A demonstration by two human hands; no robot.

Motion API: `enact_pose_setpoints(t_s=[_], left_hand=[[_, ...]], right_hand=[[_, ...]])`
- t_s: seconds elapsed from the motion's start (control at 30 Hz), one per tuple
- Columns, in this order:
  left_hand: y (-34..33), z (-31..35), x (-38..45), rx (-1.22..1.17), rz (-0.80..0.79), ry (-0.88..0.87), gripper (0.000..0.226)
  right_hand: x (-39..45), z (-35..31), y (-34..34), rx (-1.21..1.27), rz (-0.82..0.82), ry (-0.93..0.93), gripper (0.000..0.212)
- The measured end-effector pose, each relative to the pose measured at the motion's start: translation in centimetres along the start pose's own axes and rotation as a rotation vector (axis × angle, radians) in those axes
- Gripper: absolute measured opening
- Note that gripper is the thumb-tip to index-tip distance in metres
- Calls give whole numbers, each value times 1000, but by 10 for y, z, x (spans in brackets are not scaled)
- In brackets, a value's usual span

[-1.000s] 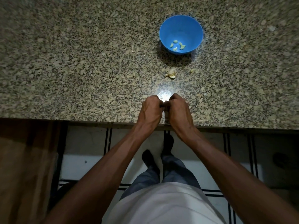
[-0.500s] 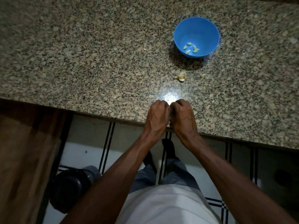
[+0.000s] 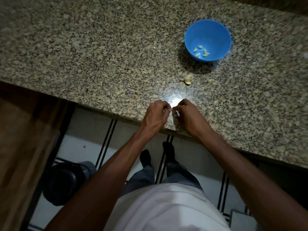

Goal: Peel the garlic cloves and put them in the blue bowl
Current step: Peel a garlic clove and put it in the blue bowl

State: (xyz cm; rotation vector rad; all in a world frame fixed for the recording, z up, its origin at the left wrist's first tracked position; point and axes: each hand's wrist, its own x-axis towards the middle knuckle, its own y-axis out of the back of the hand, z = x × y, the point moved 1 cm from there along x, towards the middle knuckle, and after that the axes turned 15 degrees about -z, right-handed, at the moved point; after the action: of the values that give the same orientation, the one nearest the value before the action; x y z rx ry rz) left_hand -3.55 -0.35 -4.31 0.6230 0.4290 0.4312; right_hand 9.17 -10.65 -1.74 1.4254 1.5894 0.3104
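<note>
The blue bowl point(image 3: 207, 33) stands on the granite counter at the upper right, with several peeled pale cloves point(image 3: 201, 51) in its bottom. A partial garlic bulb point(image 3: 187, 79) lies on the counter in front of the bowl, and a small loose clove point(image 3: 210, 80) lies to its right. At the counter's front edge my left hand point(image 3: 156, 114) and my right hand point(image 3: 188, 115) are close together, fingers curled. My right hand pinches a small white garlic clove point(image 3: 176, 113). My left fingertips pinch at something small beside it; what they hold is too small to tell.
The speckled granite counter point(image 3: 100, 55) runs diagonally, with a bright light reflection just beyond my hands. Below the edge are a tiled floor, a dark round bin point(image 3: 66, 180) at lower left and a wooden panel point(image 3: 21, 147) on the left.
My hands have drawn slightly apart, exposing a white clove between them. The view has shifted, so the counter and bowl sit further right and more tilted.
</note>
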Motion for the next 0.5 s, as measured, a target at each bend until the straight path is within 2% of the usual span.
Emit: enact_pose_setpoints(t_s=[0.17,0.3,0.5], left_hand=[[1,-2,2,24,-20,-7,8],[-3,-3,2,48,12,5,8],[-5,-5,-3,12,119,75,10]], right_hand=[[-4,-2,-19,-6,95,-43,26],[-5,-10,-24,-25,217,-14,4],[0,-14,-26,-117,232,-15,13]])
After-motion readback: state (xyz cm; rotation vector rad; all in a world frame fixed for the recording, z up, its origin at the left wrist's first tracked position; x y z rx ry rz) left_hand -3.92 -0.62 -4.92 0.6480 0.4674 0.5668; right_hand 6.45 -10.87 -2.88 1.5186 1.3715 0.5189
